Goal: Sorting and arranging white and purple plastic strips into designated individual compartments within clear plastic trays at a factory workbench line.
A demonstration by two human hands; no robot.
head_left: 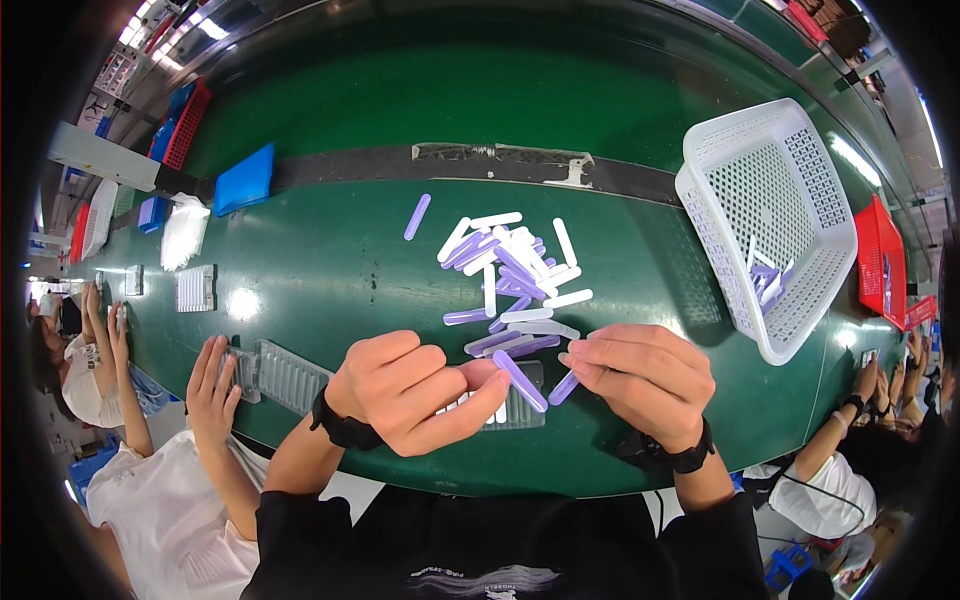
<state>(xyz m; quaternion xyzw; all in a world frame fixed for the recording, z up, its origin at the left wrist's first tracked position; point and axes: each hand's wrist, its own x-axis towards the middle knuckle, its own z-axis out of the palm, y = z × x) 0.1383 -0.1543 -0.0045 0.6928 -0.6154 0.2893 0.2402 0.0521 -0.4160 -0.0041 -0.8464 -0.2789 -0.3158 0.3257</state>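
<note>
My left hand [415, 390] is closed, pinching one end of a purple round-ended strip [521, 381] between thumb and forefinger. Facing it, my right hand [645, 380] grips a second purple strip [564, 388] at its upper end. The free ends of the two strips come close together. Beneath them lies a clear slotted tray [534, 411] with several white strips in it, partly covered by my left hand. Just beyond my hands spreads a loose pile of purple and white strips [515, 262]. A single purple strip [417, 217] lies apart, at the pile's far left.
On the right of the green table [330, 230] stands a white perforated basket [700, 190] holding some strips, with a red bin [880, 260] beyond. To the left are another clear slotted tray [290, 375], a blue bin [245, 180] and a co-worker's hand [212, 395].
</note>
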